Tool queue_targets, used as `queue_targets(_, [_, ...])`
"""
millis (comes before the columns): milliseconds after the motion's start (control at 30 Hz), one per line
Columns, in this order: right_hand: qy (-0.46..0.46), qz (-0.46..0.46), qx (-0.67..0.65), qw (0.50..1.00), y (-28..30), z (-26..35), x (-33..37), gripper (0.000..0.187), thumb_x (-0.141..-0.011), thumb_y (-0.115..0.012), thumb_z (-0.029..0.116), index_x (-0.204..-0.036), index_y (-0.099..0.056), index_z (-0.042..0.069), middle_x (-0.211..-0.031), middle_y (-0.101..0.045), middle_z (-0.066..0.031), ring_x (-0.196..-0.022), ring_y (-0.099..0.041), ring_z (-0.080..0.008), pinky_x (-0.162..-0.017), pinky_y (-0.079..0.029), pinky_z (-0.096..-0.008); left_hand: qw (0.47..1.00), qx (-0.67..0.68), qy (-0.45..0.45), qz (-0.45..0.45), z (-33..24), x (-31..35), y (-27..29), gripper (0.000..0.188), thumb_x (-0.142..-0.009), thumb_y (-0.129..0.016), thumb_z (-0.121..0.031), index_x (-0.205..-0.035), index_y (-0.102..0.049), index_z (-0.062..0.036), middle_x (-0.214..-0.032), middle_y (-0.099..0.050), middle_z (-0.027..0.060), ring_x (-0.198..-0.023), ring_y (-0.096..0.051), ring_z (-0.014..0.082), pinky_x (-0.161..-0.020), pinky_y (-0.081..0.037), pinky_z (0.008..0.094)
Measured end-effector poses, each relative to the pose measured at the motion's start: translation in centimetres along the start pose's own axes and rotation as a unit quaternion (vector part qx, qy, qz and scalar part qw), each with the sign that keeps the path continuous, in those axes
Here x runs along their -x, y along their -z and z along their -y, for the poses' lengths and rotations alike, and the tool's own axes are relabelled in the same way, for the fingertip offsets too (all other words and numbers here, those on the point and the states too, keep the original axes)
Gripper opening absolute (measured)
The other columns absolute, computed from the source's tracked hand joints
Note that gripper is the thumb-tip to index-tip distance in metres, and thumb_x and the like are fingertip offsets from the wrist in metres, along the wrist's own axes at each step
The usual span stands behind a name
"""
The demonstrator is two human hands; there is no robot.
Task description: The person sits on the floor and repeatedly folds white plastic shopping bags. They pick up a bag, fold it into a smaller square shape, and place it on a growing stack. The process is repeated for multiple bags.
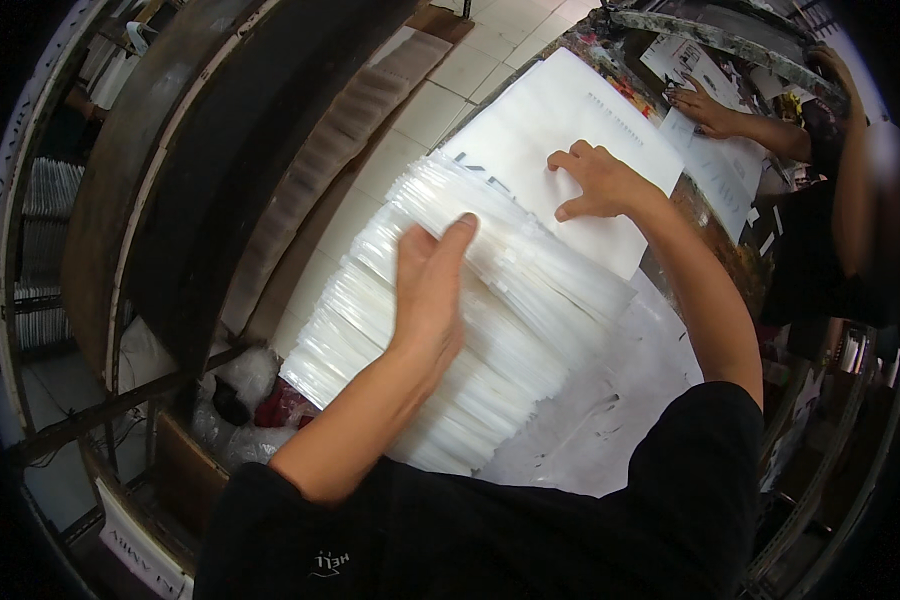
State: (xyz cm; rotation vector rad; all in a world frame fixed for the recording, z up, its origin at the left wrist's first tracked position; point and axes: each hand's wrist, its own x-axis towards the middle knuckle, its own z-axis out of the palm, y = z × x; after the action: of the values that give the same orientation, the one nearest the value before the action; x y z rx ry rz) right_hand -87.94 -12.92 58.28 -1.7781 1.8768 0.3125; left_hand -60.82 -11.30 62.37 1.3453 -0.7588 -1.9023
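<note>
A large fanned-out pile of thin, translucent white plastic bags or sheets (510, 320) lies in overlapping rows before me. My left hand (432, 285) is on top of this pile, its thumb pointing away from me. Its other fingers are mostly hidden or blurred, so I cannot tell whether it grips any of the plastic. Beyond the pile, to the right, is a flat white stack (545, 105) with dark printed lettering, partly covered by the plastic. Over that stack my right hand (598, 182) is open, its fingers apart and bent, holding nothing visible.
At the upper right a co-worker's hand (705, 108) rests by papers on a paint-stained table. Grey-white table surface (600, 420) shows on my near right. Dark curved boards (220, 150) and a metal rack stand at left; clear plastic wrapping (245, 400) lies below them.
</note>
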Motion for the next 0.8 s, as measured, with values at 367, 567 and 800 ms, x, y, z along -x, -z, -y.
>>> queue_targets(367, [0.000, -0.020, -0.022, 1.000, -0.5, 0.0, -0.7, 0.076, -0.069, -0.083, 0.033, -0.135, -0.049, 0.019, -0.137, -0.044, -0.0179, -0.125, -0.044, -0.0385, -0.102, -0.043, -0.0461, 0.441, -0.797, -0.265, 0.317, -3.5, -12.4, -4.2, 0.033, -0.096, -0.049, -0.029, -0.109, -0.069, -0.0078, -0.106, -0.069, 0.0179, -0.104, -0.063, 0.0332, -0.093, -0.045, 0.0473])
queue_targets(567, [-0.011, -0.030, -0.056, 0.998, -1.8, -1.3, 0.2, 0.077, -0.069, -0.085, 0.026, -0.136, -0.047, 0.018, -0.141, -0.041, -0.0176, -0.130, -0.040, -0.0387, -0.110, -0.037, -0.0459, 0.399, -0.799, -0.202, 0.401, -3.8, -11.6, -3.5, 0.037, -0.097, -0.042, -0.032, -0.109, -0.070, -0.0115, -0.107, -0.069, 0.0175, -0.105, -0.064, 0.0362, -0.097, -0.041, 0.0565])
queue_targets(800, [-0.019, -0.047, -0.064, 0.997, -2.4, -0.9, 0.9, 0.077, -0.072, -0.082, 0.031, -0.139, -0.047, 0.017, -0.145, -0.041, -0.0205, -0.134, -0.039, -0.0388, -0.113, -0.035, -0.0438, 0.539, -0.717, -0.174, 0.406, -5.5, -13.4, -2.4, 0.033, -0.092, -0.056, -0.024, -0.112, -0.065, 0.0004, -0.119, -0.063, 0.0216, -0.118, -0.057, 0.0368, -0.105, -0.036, 0.0553])
